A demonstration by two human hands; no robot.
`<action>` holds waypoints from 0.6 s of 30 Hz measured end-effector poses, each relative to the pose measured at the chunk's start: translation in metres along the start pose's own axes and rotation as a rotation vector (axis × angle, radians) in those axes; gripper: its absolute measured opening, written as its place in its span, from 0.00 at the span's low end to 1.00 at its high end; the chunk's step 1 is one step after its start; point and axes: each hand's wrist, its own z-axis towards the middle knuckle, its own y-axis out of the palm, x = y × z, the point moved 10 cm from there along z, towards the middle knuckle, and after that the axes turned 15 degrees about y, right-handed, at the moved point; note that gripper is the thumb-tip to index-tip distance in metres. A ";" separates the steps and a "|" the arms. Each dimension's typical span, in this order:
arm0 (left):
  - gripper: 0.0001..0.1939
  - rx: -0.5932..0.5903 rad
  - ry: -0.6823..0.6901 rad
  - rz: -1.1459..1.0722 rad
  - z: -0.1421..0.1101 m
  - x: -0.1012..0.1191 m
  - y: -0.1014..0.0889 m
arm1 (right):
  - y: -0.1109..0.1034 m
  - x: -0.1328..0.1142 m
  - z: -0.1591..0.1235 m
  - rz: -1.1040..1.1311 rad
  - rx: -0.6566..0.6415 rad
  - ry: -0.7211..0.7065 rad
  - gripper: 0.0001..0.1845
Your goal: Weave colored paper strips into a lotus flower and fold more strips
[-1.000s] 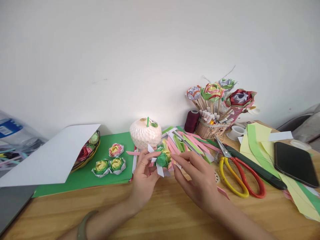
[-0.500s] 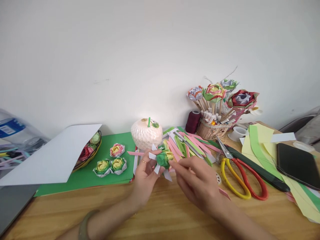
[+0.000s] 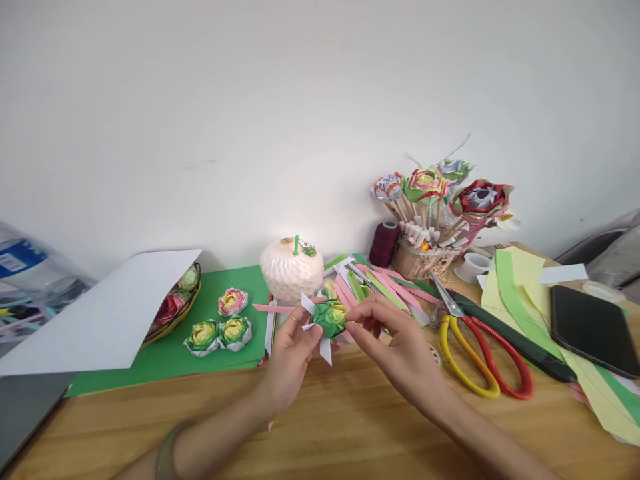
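Note:
My left hand [image 3: 295,347], with a ring on one finger, is closed around a folded paper flower [image 3: 330,318]. The flower has green outer petals, a yellow centre and white strip ends sticking out at its left and below. At the flower's right edge the thumb and fingers of my right hand [image 3: 387,333] are pinched together; the small bit of paper between them is mostly hidden. Behind the flower lies a pile of cut paper strips [image 3: 395,287] in pink, green and white. Finished paper flowers [image 3: 235,331] rest on green paper [image 3: 225,360] to the left.
Scissors [image 3: 485,353] with yellow and red handles lie right of my hands, beside a dark green knife-like tool [image 3: 520,340] and a phone [image 3: 593,330]. A foam-wrapped fruit [image 3: 290,270], a thread spool [image 3: 384,245] and a basket of paper flowers [image 3: 425,260] stand at the wall.
The flower has turned slightly in my left hand, and its white ends sit differently. My right hand has shifted slightly upward, its fingertips now at the flower's right edge.

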 end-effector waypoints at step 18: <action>0.27 0.075 0.100 0.255 0.004 0.007 -0.019 | 0.004 -0.008 -0.001 0.038 -0.079 -0.045 0.09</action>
